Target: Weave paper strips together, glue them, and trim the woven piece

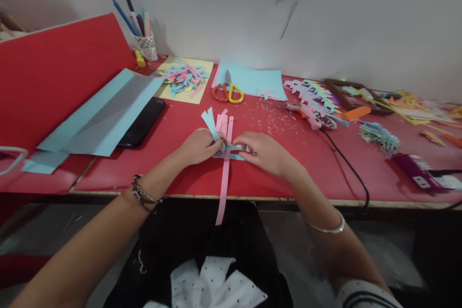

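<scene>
Pink paper strips (224, 180) and light blue paper strips (210, 121) cross one another at the front of the red table, woven or laid over each other between my hands. One long pink strip hangs past the table's front edge. My left hand (202, 147) is closed, thumb and fingers pinching the strips at the crossing. From the right, my right hand (265, 151) has its bent fingers on the ends of the blue strips, thumb below. Fingertips partly hide the crossing, so how the strips interlace is unclear.
Scissors (228, 90) lie behind my hands near blue sheets (252, 77) and a pile of paper scraps (186, 77). A phone (142, 122) sits left under a blue sheet. To the right are a pink glue gun (305, 111) with its cord and a purple box (415, 171).
</scene>
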### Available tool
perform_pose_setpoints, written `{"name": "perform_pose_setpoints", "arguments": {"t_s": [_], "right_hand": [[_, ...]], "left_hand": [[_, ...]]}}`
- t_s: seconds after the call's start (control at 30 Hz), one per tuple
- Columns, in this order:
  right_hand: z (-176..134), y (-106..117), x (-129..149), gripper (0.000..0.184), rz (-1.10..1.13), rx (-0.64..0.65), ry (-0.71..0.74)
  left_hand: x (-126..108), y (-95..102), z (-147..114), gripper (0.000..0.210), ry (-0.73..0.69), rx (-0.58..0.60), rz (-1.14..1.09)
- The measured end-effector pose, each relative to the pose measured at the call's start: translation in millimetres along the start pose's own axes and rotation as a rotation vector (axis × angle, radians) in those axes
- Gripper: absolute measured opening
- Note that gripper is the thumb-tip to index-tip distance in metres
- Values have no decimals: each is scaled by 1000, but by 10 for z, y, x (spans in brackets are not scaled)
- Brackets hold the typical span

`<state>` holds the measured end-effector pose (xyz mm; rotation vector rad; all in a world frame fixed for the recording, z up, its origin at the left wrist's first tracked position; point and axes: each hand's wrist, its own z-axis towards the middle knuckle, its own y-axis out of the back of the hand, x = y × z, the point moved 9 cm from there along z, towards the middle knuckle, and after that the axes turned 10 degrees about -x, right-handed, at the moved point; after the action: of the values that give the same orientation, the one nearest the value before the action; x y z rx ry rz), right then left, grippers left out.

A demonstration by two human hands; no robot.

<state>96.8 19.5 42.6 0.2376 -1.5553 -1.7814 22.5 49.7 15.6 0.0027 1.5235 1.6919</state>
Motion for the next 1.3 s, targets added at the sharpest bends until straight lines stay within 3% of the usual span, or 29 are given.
{"name": "perform_pose_setpoints", "arguments": {"t_s": [0.1,0.27,0.43,0.57,0.73,0.83,0.97,1.13,1.2,1.3], "right_hand": [[-181,-130,210,24,-109,62,35],[-217,-289,418,20,-312,-12,78],[-126,-336,405,21,-385,-105,50],[-225,-213,310,24,-352,-199,-10],[-616,18,92,30,-188,-266,-92],[-859,149,-167,32,-124,-308,-197],[-1039,357,-552,33,-209,-398,-346],[-960,446,-788,47,-402,-249,-420],[-877,483,-760,52,-488,-203,-420],[-711,540,-611,46,-507,-249,-409]], "left_hand": [[6,1,7,38,-8,-17,-10],[48,2,2,42,55,-6,-23],[60,-3,-7,43,70,12,-42],[70,-2,-10,42,88,21,-66],[71,13,-11,41,87,14,-63],[81,11,-10,42,73,12,-48],[87,19,-14,43,69,9,-49],[79,65,-34,44,93,6,-31],[88,94,-37,44,98,-10,-11],[119,128,-35,43,97,-42,21]]}}
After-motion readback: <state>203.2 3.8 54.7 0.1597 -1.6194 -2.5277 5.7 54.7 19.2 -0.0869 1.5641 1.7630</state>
